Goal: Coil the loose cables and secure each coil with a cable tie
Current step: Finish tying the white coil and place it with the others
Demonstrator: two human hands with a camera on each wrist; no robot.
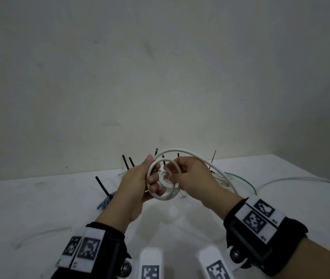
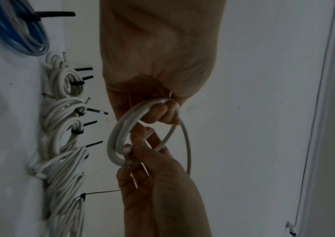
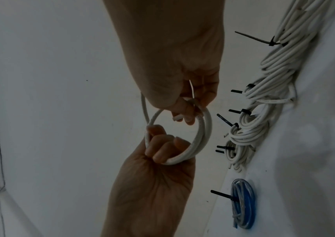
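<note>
Both hands up off the desk point(image 1: 39, 208) with a half-wound white coil point(image 1: 161, 178), finished bundles crowding behind.

Wall fills the top, white desk below. Behind the hands sits a row of tied coils point(image 2: 60, 112) with black ties point(image 3: 234, 111) sticking up, plus a blue coil point(image 3: 242, 203) off to the left. Left hand point(image 1: 138, 184) has fingers curled through the coil, gripping it. Right hand point(image 1: 190, 174) pinches the loops, with loose cable point(image 1: 280, 180) trailing right.

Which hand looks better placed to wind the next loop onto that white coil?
Probably the right hand: it pinches the white cable feeding on, while the left hand grips the coil.
</note>
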